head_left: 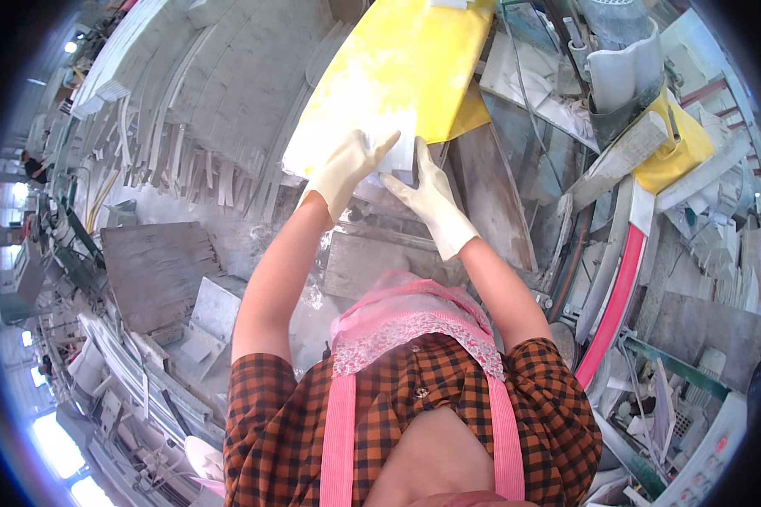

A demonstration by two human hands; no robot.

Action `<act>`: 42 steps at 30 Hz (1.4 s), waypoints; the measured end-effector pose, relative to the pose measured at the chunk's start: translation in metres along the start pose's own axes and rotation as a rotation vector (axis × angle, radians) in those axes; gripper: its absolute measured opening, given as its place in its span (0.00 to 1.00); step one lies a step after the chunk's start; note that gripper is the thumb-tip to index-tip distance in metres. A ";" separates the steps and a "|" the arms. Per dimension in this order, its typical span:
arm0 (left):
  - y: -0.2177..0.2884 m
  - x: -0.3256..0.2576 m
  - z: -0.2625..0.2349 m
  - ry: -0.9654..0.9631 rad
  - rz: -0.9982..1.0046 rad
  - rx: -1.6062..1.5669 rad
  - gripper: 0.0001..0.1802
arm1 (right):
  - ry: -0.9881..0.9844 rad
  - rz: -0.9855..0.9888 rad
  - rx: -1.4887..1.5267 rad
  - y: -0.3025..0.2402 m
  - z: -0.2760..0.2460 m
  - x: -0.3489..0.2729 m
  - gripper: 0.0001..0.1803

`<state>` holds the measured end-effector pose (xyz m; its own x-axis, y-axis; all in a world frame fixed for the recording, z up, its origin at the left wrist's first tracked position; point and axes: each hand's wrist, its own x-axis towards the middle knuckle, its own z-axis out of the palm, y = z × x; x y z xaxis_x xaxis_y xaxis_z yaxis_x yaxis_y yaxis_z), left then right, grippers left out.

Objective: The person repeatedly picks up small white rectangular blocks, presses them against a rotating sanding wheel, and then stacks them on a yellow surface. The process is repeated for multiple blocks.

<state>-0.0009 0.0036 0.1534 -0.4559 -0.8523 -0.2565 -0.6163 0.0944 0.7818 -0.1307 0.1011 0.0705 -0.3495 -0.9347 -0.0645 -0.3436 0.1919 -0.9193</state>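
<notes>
Both my hands wear cream rubber gloves and meet at the near edge of a yellow sheet [380, 63]. A small pale rectangular slab [403, 154] stands between them. My left hand [347, 169] closes on its left side, with one digit stretched across it. On the other side my right hand [435, 198] grips it, thumb at the near edge and fingers along the right side. Strong glare washes out the sheet beside my left hand, so some fingertips are hard to make out.
Long pale strips [228, 93] are stacked at the far left. A brown board [495, 194] lies right of the sheet. Farther right are a yellow bag [675, 144] and a red strip [613, 296]. A grey panel [156, 275] leans at the left.
</notes>
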 end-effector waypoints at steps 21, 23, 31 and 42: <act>0.036 0.030 0.037 -0.089 -0.315 0.589 0.43 | -0.273 -0.094 -0.255 0.004 -0.011 -0.014 0.57; 0.026 0.029 0.024 -0.106 -0.277 0.486 0.42 | -0.324 -0.081 -0.247 0.006 -0.015 -0.013 0.57; -0.032 0.026 -0.049 -0.262 -0.219 -0.172 0.42 | -0.008 -0.228 0.024 0.004 -0.051 0.044 0.30; -0.082 0.069 -0.078 -0.291 -0.337 -1.014 0.32 | 0.209 -0.320 -0.780 0.021 -0.047 0.172 0.33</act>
<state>0.0685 -0.1032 0.1160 -0.5791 -0.5890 -0.5637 0.0141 -0.6985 0.7155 -0.2394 -0.0419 0.0584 -0.2608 -0.9194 0.2945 -0.9254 0.1512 -0.3475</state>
